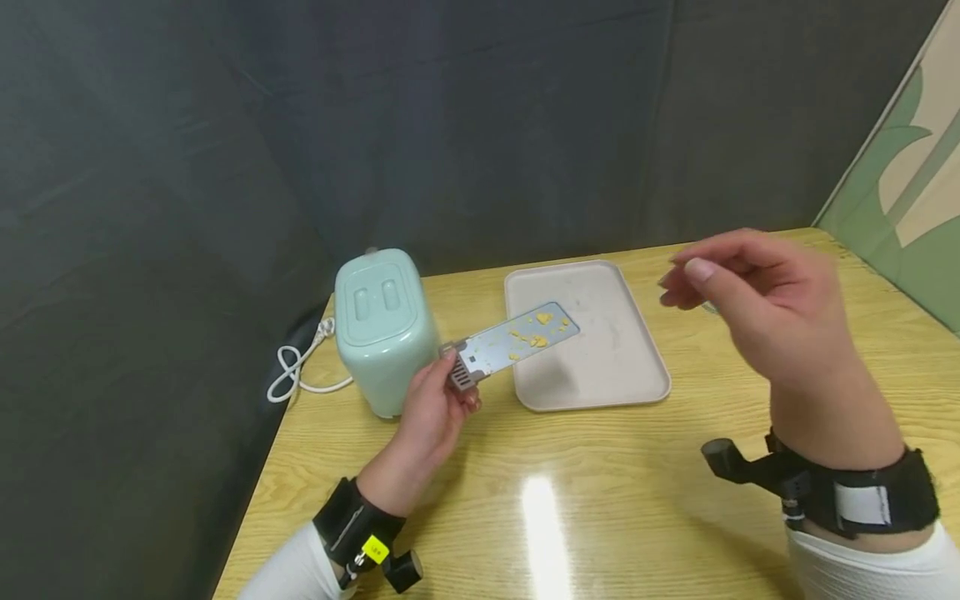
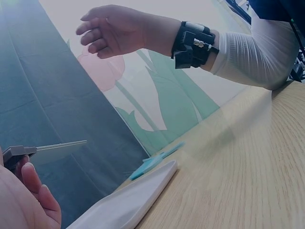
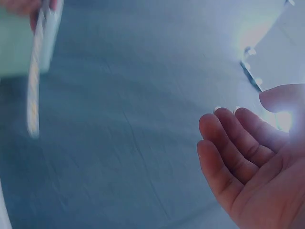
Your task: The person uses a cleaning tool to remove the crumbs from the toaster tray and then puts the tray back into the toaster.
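Note:
My left hand (image 1: 435, 408) pinches the slotted grey end of a toaster crumb tray (image 1: 498, 346), thumb on top. Yellow crumbs (image 1: 539, 341) are scattered over its flat metal plate, which reaches out over a pale rectangular tray (image 1: 592, 367) on the table. Just left of that hand stands a mint-green toaster (image 1: 386, 333), its top covered by a lid. Raised in the air on the right, my right hand (image 1: 772, 300) holds nothing, fingers loosely bent; the right wrist view shows its bare palm (image 3: 267, 191).
A white cord (image 1: 300, 379) lies looped left of the toaster. Beyond the pale tray lies a teal object (image 2: 155, 161), mostly hidden behind my right hand in the head view. Dark cloth (image 1: 487, 125) hangs along the table's back edge, and a patterned panel (image 1: 907, 183) stands at right.

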A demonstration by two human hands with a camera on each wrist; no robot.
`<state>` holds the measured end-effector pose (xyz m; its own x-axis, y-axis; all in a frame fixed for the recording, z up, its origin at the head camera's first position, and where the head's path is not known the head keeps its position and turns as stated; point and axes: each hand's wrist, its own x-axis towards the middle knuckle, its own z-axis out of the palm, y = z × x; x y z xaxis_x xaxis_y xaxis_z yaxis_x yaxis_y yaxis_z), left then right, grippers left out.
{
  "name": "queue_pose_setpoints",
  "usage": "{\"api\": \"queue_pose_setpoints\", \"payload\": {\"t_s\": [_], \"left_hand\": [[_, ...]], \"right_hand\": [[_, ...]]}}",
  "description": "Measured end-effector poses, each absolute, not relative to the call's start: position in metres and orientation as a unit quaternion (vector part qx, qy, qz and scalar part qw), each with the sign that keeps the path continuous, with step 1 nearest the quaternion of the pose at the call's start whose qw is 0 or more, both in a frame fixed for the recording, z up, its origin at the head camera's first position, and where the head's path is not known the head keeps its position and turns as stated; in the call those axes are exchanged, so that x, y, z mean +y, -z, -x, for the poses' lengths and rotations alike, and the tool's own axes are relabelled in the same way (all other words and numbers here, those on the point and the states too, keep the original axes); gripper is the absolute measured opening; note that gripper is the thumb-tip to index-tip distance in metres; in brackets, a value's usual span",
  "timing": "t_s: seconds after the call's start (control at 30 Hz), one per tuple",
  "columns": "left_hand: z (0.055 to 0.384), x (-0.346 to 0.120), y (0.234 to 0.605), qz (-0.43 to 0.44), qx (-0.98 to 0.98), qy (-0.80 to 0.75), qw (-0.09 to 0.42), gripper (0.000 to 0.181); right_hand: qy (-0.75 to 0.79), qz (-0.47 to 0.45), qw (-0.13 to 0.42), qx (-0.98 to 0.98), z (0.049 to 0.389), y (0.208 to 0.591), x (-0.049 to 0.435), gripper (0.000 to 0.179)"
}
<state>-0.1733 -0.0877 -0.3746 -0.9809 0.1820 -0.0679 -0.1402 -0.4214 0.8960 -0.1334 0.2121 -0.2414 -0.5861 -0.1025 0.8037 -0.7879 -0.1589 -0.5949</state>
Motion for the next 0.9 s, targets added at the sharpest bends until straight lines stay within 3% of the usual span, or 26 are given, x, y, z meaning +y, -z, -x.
{"api": "queue_pose_setpoints", "payload": {"t_s": [0.13,0.2,0.27,0.37,0.47,0.7,0.9], "left_hand": [[0.173,-0.087,0.374,-0.019,0.533,-0.841,0.097,0.042],[0.173,-0.087,0.374,-0.020,0.534,-0.840,0.097,0.043],[0.173,-0.087,0.374,-0.021,0.532,-0.841,0.099,0.042],[0.174,-0.088,0.374,-0.025,0.529,-0.842,0.099,0.042],[0.174,-0.089,0.375,-0.028,0.527,-0.844,0.097,0.042],[0.173,-0.091,0.376,-0.033,0.527,-0.844,0.097,0.042],[0.172,-0.090,0.377,-0.035,0.537,-0.837,0.100,0.043]], "right_hand": [[-0.591,-0.277,0.344,-0.675,0.135,0.238,0.242,0.015],[-0.531,-0.178,0.381,-0.736,0.138,0.238,0.256,0.018],[-0.463,-0.059,0.382,-0.797,0.141,0.240,0.270,0.023],[-0.437,0.083,0.301,-0.843,0.151,0.247,0.292,0.034],[-0.392,0.154,0.213,-0.881,0.167,0.257,0.313,0.052],[-0.312,0.181,0.096,-0.928,0.208,0.301,0.348,0.088],[-0.302,0.176,0.034,-0.936,0.221,0.335,0.368,0.097]]}}
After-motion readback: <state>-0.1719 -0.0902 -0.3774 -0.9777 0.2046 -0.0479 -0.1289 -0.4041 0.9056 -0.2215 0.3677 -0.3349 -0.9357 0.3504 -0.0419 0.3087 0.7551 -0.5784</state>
